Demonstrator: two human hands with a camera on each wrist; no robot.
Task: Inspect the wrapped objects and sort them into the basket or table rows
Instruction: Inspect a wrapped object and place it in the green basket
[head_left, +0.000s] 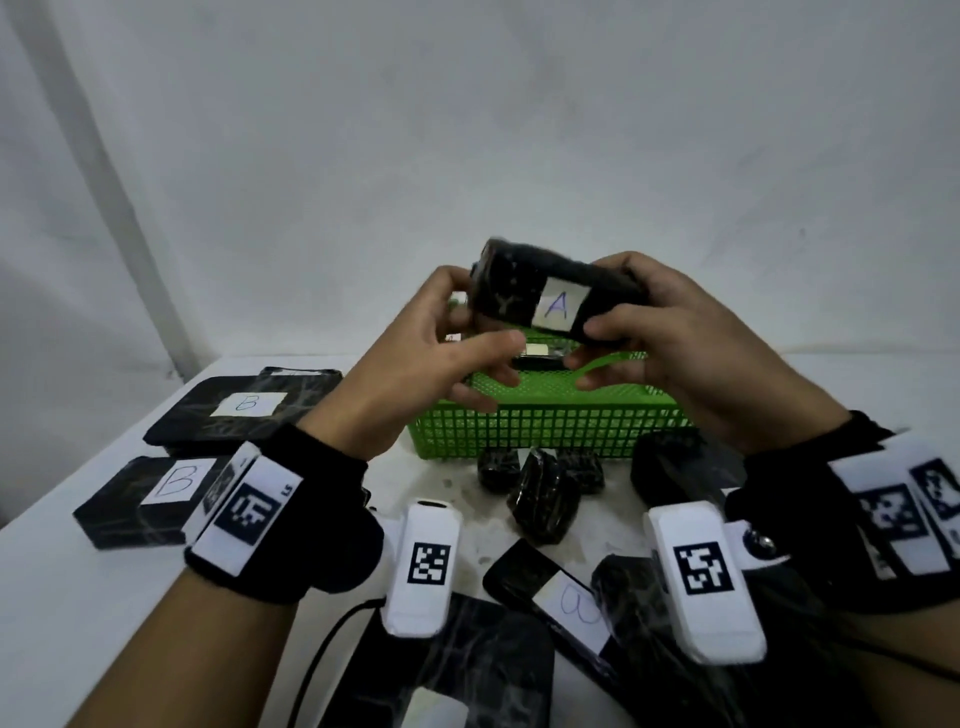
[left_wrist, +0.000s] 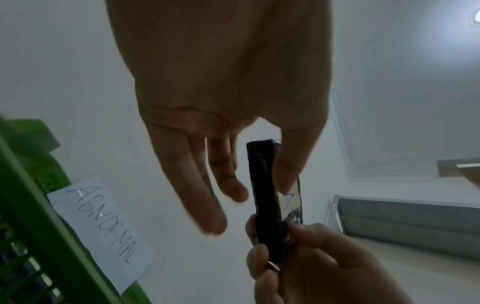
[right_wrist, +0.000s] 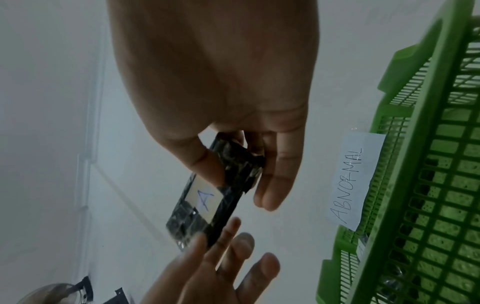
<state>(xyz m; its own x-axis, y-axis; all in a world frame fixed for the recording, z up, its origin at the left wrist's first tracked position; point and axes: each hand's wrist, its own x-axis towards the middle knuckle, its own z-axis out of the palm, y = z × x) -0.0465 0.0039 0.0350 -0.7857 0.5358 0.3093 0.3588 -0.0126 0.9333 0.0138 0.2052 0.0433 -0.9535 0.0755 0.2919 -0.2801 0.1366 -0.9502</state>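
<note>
Label (right_wrist: 355, 179) on basket (right_wrist: 420, 133), legible in wrist views

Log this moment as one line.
held: wrapped object A | right hand: grips it | left hand: touches its end | basket: tagged ABNORMAL

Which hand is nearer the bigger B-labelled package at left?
Left. The left hand is raised right of the B-labelled package; the right hand is farther right, gripping the A-labelled package.
</note>
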